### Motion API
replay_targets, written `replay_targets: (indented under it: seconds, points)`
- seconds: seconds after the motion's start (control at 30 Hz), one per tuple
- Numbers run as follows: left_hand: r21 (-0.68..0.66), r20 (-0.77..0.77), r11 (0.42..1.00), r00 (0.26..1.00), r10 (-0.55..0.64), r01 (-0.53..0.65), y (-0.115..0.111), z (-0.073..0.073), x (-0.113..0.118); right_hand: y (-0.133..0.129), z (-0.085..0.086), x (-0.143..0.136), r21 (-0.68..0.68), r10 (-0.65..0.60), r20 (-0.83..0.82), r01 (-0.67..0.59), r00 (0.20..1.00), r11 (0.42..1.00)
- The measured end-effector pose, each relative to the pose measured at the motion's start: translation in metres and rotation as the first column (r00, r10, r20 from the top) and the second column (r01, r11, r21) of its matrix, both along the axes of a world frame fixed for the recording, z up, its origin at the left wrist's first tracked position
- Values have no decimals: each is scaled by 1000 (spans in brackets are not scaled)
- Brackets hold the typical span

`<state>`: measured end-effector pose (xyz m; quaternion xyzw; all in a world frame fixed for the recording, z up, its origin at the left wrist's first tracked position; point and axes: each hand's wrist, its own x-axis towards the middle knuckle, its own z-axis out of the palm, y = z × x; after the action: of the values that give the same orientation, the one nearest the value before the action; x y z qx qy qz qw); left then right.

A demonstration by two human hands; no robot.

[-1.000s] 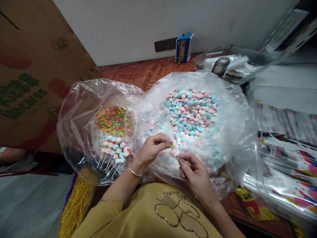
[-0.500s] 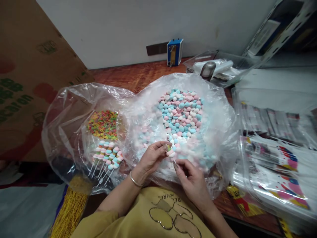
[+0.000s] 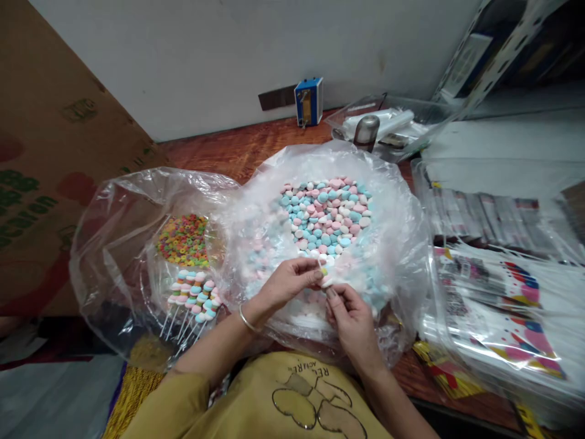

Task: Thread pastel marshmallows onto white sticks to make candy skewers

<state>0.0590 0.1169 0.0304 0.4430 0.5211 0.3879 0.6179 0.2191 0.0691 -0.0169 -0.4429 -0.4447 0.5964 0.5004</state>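
Over the near side of a clear bag of pink, blue and white marshmallows (image 3: pixel 325 213), my two hands meet around a small candy skewer (image 3: pixel 325 279) with a yellow-green ring and a pale marshmallow on it. My left hand (image 3: pixel 295 281), with a bangle at the wrist, pinches it near the ring, finger and thumb closed. Just below the pale marshmallow, my right hand (image 3: pixel 351 312) is closed in a pinch on the skewer's lower part; the fingers hide most of its stick. Several filled candy skewers (image 3: pixel 195 296) on white sticks lie to the left, beside colourful ring candies (image 3: pixel 185 239) in another bag.
A cardboard box (image 3: pixel 55 158) stands at far left. On the right, a clear plastic bin (image 3: pixel 425 244) holds printed packaging. Behind the marshmallows are a blue-and-white box (image 3: pixel 309 102), a clear tray (image 3: pixel 411 146) and a dark rounded object (image 3: pixel 366 132). Gold fringe (image 3: pixel 137 390) hangs at lower left.
My right fingers have moved up the stick, closer to the pale marshmallow and to my left hand. The whole view has shifted slightly.
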Motion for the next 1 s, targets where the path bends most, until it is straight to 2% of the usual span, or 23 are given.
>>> replay_targets:
  seconds: [0.07,0.1,0.13,0.17,0.23,0.27,0.3,0.33,0.47,0.53,0.6,0.67,0.73,0.77,0.87,1.0]
  points:
    - [193,-263,980,965,5,47,25,6,-9,3,-8,3,-99,-30,-105,20,994,995]
    - [338,-430,938,899,78,80,40,9,-15,4,-11,5,-129,-50,-132,33,990,991]
    - [452,-599,877,784,163,163,56,11,-21,5,-14,7,-149,-65,-143,43,988,988]
    - [492,-743,826,627,234,275,71,12,-26,6,-15,8,-162,-71,-146,47,987,986]
    - [397,-913,786,287,288,474,98,9,-35,7,-16,10,-176,-66,-148,39,987,984]
    - [331,-943,782,169,285,529,109,6,-38,7,-16,10,-178,-58,-150,31,987,984]
    - [283,-956,783,94,279,554,118,3,-40,7,-15,10,-176,-50,-153,22,987,984]
    - [253,-960,785,49,274,565,123,0,-40,7,-14,10,-170,-44,-155,17,987,985]
    - [228,-950,799,-54,309,557,127,-7,-35,8,-11,10,-146,-35,-140,15,990,989]
    - [235,-943,801,-70,324,550,123,-5,-32,8,-10,10,-139,-30,-134,12,990,990]
    - [294,-935,798,-15,354,527,119,0,-32,7,-10,10,-140,-26,-137,7,990,990]
    - [353,-930,795,96,354,492,116,3,-34,8,-11,10,-144,-26,-139,6,990,990]
    - [337,-941,810,194,277,480,114,3,-36,8,-11,9,-146,-25,-131,5,991,989]
    - [299,-952,818,215,219,491,114,2,-37,8,-10,8,-145,-21,-124,3,992,989]
    - [193,-977,822,185,108,535,114,-4,-39,8,-9,7,-139,-7,-99,-7,995,990]
    - [146,-986,813,146,76,563,115,-12,-39,8,-7,8,-139,-13,-93,0,996,990]
